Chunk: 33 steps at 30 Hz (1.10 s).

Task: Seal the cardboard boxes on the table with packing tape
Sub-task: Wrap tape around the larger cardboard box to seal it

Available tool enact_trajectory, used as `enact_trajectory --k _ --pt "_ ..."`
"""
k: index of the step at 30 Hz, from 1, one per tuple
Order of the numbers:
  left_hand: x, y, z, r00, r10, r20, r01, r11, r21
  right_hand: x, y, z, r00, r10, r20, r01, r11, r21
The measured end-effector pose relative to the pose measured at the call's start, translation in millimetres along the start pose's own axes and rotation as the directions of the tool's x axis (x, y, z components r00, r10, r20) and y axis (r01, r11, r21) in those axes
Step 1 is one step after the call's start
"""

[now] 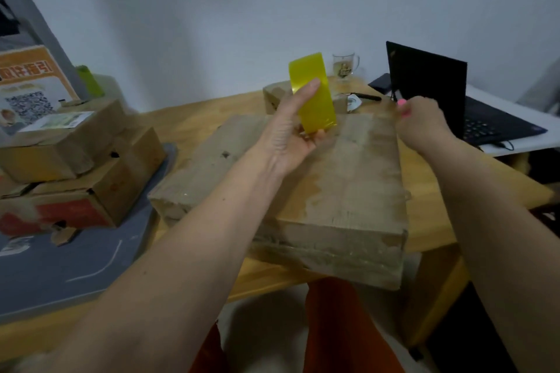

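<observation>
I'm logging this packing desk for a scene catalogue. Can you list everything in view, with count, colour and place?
Large flat cardboard box: one, brown, centre of the wooden table.
Roll of yellow packing tape: one, yellow, held above the box.
Stacked cardboard boxes: at least two, brown, one with a red patch, left.
Small cardboard box: one, brown, behind the large box.
Grey mat: one, under the stack.
Glass mug: one, clear, far table edge.
Black laptop: one, open, right.
Green bottle: one, far left.
Orange and white printed sign: one, far left.
Left hand: grips the tape roll.
Right hand: pinched fingers near the box's far right corner; a tape end cannot be made out.
</observation>
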State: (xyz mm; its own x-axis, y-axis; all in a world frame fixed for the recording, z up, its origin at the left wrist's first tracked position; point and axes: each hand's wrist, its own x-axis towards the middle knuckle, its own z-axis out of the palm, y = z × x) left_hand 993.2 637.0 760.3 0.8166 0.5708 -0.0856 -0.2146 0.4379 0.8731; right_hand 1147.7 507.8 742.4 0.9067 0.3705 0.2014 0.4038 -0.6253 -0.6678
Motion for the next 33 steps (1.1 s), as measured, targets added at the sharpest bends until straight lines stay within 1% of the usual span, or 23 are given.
enact_trajectory --k 2,4,7,9,12,14,16,18,19,21,23,24,25,27,28,29,30,31,32,33 --pt "4 -2 -4 1.000 0.010 -0.006 -0.010 1.000 0.016 4 25 16 0.996 0.055 0.072 -0.062 0.993 0.100" --pt "5 -2 -13 1.000 0.023 -0.013 -0.022 0.998 0.050 -1 40 32 0.982 0.090 0.169 -0.128 0.964 0.231" --pt "3 0 -24 0.999 0.039 -0.023 -0.036 0.995 0.097 2 50 42 0.973 0.120 0.198 -0.185 0.916 0.355" --pt "0 1 -28 0.999 0.040 -0.024 -0.038 0.995 0.098 4 53 45 0.965 0.126 0.228 -0.207 0.903 0.377" --pt "-4 3 -33 0.999 0.041 -0.008 -0.040 0.994 0.100 7 61 52 0.946 0.187 0.264 -0.269 0.909 0.319" --pt "-7 2 -36 0.999 0.040 0.002 -0.040 0.991 0.126 5 64 56 0.943 0.203 0.263 -0.281 0.910 0.306" --pt "-9 2 -38 0.999 0.037 0.008 -0.038 0.987 0.154 4 62 54 0.946 0.189 0.262 -0.271 0.905 0.327" --pt "-11 2 -42 0.999 0.039 0.020 -0.042 0.982 0.184 5 50 45 0.964 0.148 0.221 -0.224 0.898 0.378" --pt "-12 3 -44 0.999 0.043 0.030 -0.048 0.980 0.195 5 41 38 0.979 0.115 0.166 -0.173 0.900 0.399" --pt "-14 5 -47 0.997 0.046 0.055 -0.057 0.975 0.213 0 19 21 0.999 0.012 0.039 -0.026 0.926 0.377" --pt "-19 8 -48 0.994 0.029 0.107 -0.052 0.974 0.218 -10 -5 6 0.989 -0.143 -0.041 0.148 0.937 0.317" --pt "-22 10 -49 0.988 0.012 0.152 -0.046 0.974 0.222 -18 -18 0 0.971 -0.237 -0.039 0.236 0.915 0.328" --pt "-25 12 -51 0.979 -0.013 0.201 -0.033 0.974 0.225 -26 -31 -3 0.948 -0.317 0.007 0.291 0.878 0.380" --pt "-32 16 -55 0.949 -0.077 0.304 0.008 0.975 0.224 -43 -54 -6 0.881 -0.436 0.181 0.300 0.813 0.500" --pt "-35 18 -58 0.928 -0.105 0.357 0.020 0.972 0.236 -50 -63 -6 0.840 -0.486 0.242 0.311 0.796 0.519" --pt "-40 21 -61 0.905 -0.125 0.407 0.018 0.966 0.257 -55 -70 -4 0.808 -0.529 0.260 0.347 0.784 0.515" --pt "-45 23 -65 0.882 -0.131 0.454 0.002 0.961 0.275 -60 -75 -2 0.792 -0.559 0.244 0.385 0.768 0.511" --pt "-49 26 -70 0.863 -0.122 0.489 -0.024 0.959 0.283 -64 -80 -1 0.791 -0.576 0.207 0.410 0.750 0.520" --pt "-54 28 -76 0.858 -0.104 0.503 -0.045 0.961 0.274 -68 -84 -1 0.801 -0.576 0.164 0.415 0.731 0.541" --pt "-58 29 -82 0.871 -0.081 0.485 -0.052 0.966 0.254 -71 -87 0 0.812 -0.569 0.128 0.410 0.713 0.569"
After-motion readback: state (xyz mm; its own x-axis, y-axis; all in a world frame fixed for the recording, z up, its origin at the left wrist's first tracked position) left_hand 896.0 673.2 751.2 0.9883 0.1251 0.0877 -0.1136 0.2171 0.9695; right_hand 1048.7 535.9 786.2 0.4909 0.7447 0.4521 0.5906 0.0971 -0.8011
